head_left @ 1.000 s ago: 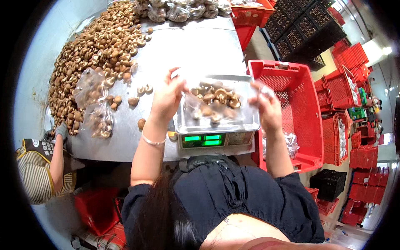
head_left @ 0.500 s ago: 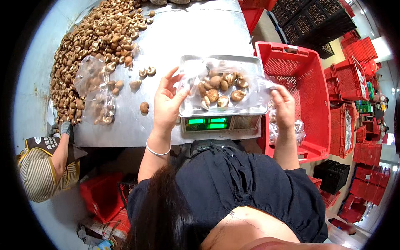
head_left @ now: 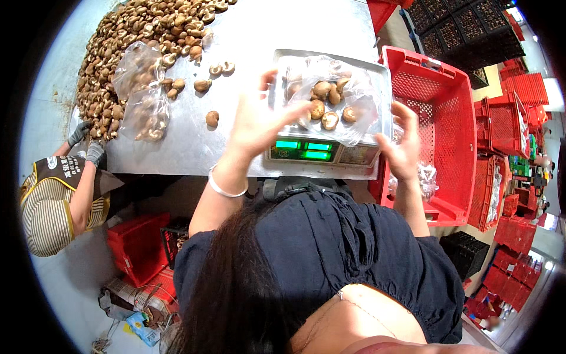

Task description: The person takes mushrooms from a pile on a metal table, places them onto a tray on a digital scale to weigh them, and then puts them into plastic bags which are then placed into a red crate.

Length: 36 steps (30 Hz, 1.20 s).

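Observation:
A clear plastic bag [head_left: 361, 127] with several brown mushrooms [head_left: 333, 96] in it lies on the metal tray [head_left: 382, 71] of a scale with a lit green display [head_left: 311, 146]. My left hand [head_left: 254, 121] is at the bag's left side, fingers spread and slightly blurred, its thumb reaching over the bag's edge. I cannot tell whether the thumb touches the plastic. To the right of the tray, my right hand [head_left: 404, 144] holds nothing, its thumb and fingers apart near the scale's corner.
Left on the metal table [head_left: 194, 141] are a large mushroom heap [head_left: 135, 35], loose mushrooms and filled clear bags [head_left: 144, 115]. A red crate [head_left: 448, 130] with bagged goods stands right of the scale. A co-worker's gloved hands [head_left: 88, 144] are at the heap. Black crates [head_left: 471, 35] are stacked beyond.
Both hands have let go of the bag's edges, and the bag has settled over the mushrooms on the tray. The co-worker's second gloved hand has come into view. The whole view has shifted.

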{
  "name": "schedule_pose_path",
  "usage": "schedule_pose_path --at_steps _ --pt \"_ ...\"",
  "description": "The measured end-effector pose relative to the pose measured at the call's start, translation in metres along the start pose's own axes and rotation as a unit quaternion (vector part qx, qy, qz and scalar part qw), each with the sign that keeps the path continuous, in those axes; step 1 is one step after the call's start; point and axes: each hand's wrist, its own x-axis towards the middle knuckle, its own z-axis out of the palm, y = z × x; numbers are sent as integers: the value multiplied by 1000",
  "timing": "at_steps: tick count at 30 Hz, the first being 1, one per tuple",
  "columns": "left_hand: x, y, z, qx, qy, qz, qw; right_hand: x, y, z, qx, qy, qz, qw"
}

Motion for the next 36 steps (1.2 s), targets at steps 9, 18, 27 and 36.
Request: schedule_pose_path --at_steps 9,18,27,36 --pt "32 8 -9 -313 -225 -41 922 45 -23 -16 503 -54 -35 862" --pt "42 19 38 -301 -433 -67 847 57 -34 25 6 -33 -238 971" --pt "119 -113 23 -651 -131 -413 622 -16 5 50 -37 -220 -273 936" --pt "54 -45 53 -269 -346 -131 890 41 -20 60 386 -50 65 919"
